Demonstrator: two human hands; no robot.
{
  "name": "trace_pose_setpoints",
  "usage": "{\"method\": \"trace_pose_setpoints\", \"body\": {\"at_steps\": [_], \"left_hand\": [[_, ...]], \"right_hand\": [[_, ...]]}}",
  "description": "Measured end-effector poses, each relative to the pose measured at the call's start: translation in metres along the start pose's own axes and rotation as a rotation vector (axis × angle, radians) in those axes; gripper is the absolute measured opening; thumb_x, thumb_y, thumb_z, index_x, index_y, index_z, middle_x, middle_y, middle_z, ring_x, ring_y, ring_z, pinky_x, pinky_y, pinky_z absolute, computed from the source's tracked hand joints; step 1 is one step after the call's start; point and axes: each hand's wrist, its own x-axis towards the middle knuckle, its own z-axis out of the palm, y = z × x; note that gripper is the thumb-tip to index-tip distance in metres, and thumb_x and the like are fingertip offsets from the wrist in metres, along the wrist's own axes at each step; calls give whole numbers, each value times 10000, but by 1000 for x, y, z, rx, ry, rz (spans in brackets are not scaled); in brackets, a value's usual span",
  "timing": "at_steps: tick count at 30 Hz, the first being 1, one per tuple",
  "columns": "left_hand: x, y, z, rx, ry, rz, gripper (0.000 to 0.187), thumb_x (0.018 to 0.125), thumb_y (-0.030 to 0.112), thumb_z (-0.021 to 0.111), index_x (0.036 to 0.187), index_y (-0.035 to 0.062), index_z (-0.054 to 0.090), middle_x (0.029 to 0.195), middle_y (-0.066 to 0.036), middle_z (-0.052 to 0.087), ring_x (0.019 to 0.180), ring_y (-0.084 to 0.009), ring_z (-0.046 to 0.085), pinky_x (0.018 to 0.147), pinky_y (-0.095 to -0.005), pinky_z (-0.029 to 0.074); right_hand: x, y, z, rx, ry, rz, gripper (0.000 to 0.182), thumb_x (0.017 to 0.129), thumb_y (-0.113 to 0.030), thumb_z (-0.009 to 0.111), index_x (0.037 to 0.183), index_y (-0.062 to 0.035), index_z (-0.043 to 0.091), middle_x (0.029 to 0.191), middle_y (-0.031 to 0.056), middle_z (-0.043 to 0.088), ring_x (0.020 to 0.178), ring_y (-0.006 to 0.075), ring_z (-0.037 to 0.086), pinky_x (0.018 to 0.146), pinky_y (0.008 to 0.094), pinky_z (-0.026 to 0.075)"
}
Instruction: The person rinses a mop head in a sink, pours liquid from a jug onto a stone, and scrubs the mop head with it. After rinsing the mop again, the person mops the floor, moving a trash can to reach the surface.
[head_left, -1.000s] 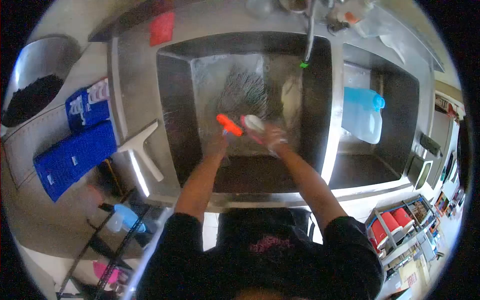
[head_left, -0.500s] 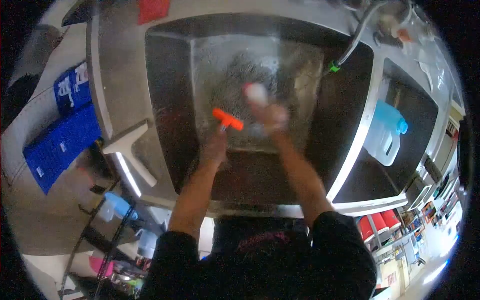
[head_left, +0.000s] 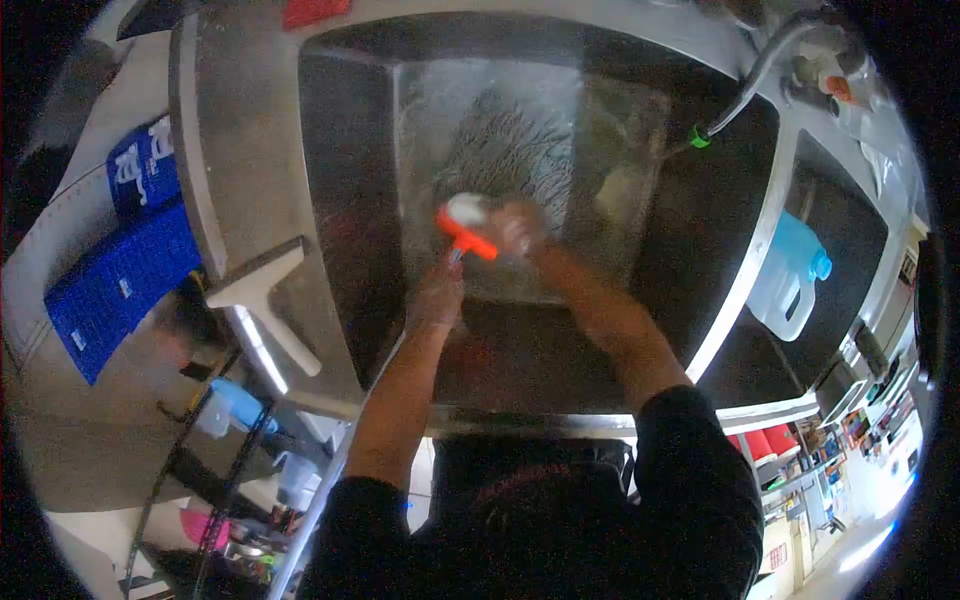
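Over the large sink (head_left: 345, 190), my left hand (head_left: 440, 292) is wrapped round a long pale pole with an orange T-shaped head (head_left: 472, 243). The pole runs back along my left forearm, past the sink's near edge. My right hand (head_left: 520, 225), smeared by motion, is closed on a small white scrubbing piece (head_left: 466, 208), whose exact kind I cannot tell. It overlaps the upper left end of the orange head. Rippling water covers the sink bottom beneath both hands.
A tap hose with a green tip (head_left: 699, 137) hangs over the sink's right side. A bluish jug (head_left: 785, 270) stands in the right basin. On the left ledge lies a beige squeegee (head_left: 262, 295); blue bags (head_left: 125, 275) are beyond it. A red cloth (head_left: 315, 12) lies behind.
My right hand has come left and slightly down, bringing the white piece from beyond the orange head onto it. The long pole now shows along my left arm. The view has shifted slightly.
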Motion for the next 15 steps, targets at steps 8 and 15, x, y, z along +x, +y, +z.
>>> {"method": "trace_pose_setpoints", "body": {"at_steps": [8,15], "left_hand": [[5,5,-7,26,-61,-17,392,1018,358,435,1307,108,522,1015,-241,654,980,-443,631,803,-546,488],[4,-27,21,16,93,185,380,1020,344,425,1284,95,535,991,-269,652,903,-458,645,777,-571,496]], "right_hand": [[-52,-6,-21,830,-244,-202,417,916,-484,558,858,-93,690,708,68,666,569,245,619,480,413,471],[-113,9,-11,741,-320,-109,399,956,-449,532,978,-88,701,791,70,690,636,243,639,528,418,483]]}}
